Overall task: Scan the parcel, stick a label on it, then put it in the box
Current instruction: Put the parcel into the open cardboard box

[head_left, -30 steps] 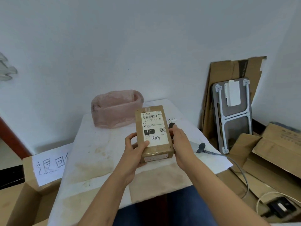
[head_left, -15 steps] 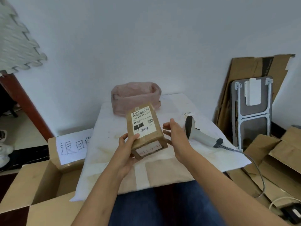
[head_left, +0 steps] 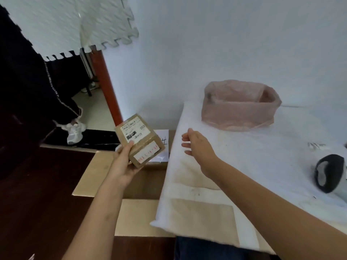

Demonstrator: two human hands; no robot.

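My left hand (head_left: 124,162) grips a small brown cardboard parcel (head_left: 139,139) from below, with a white shipping label on top and a white sticker with red print on its near end. The parcel hangs tilted above the open cardboard box (head_left: 97,175) that stands on the floor left of the table. A white paper sign on the box's far wall is partly hidden behind the parcel. My right hand (head_left: 197,145) floats empty, fingers apart, over the table's left edge. The barcode scanner (head_left: 328,173) lies at the table's right side.
The table (head_left: 244,156) is covered with a stained white cloth. A pink plastic-lined bin (head_left: 238,106) stands at its back against the wall. A person's dark-trousered legs and white shoe (head_left: 75,130) are on the floor at the left, beside a red-brown door frame (head_left: 107,85).
My view has swung left. My right hand has let go of the parcel, and my left hand has carried it off the table to above the open box.
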